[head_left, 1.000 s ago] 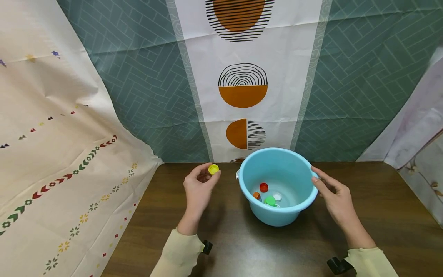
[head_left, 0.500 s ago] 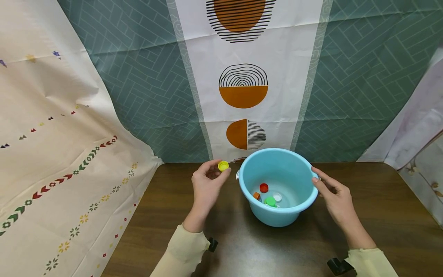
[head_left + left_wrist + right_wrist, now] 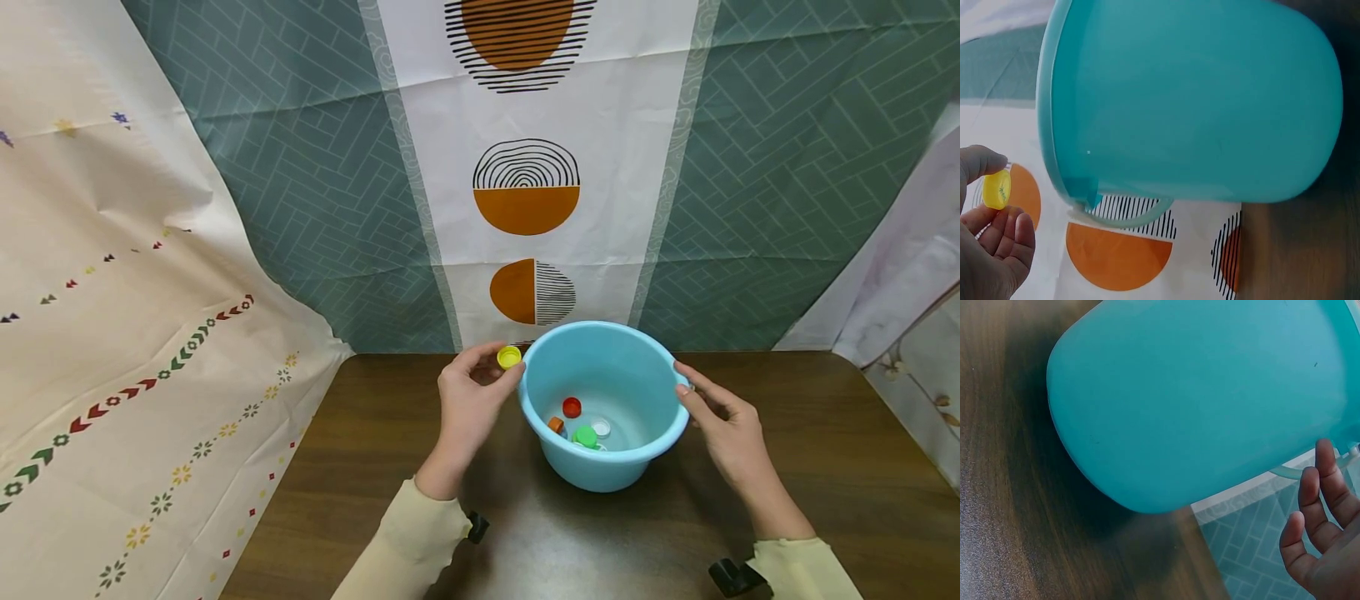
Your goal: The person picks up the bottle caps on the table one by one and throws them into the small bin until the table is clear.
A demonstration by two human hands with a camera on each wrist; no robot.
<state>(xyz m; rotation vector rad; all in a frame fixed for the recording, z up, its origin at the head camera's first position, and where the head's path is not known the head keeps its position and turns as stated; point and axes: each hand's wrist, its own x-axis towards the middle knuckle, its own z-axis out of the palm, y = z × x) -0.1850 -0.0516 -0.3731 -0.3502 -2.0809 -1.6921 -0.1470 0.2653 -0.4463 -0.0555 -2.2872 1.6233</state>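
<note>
A small yellow bottle cap (image 3: 509, 357) is pinched between the thumb and a finger of my left hand (image 3: 468, 404), just outside the left rim of a light blue bucket (image 3: 592, 471). In the left wrist view the cap (image 3: 997, 190) is seen edge-on, level with the bucket's rim. My right hand (image 3: 727, 429) grips the bucket's right rim with thumb and fingertips. Inside the bucket lie a red cap (image 3: 572, 407), an orange cap (image 3: 556, 424), a green cap (image 3: 585, 436) and a white cap (image 3: 601, 427). The near wall partly hides the lowest ones.
The bucket stands upright on a dark brown wooden table (image 3: 360, 492), near its back edge. A pale handle (image 3: 1132, 219) hangs on the bucket's far side. Behind rises a patterned green and white cloth (image 3: 615, 167); a cream embroidered cloth (image 3: 150, 292) drapes at the left.
My left hand has moved right with the yellow bottle cap, from away over the table up to the bucket's left rim. The right hand and the bucket have stayed still.
</note>
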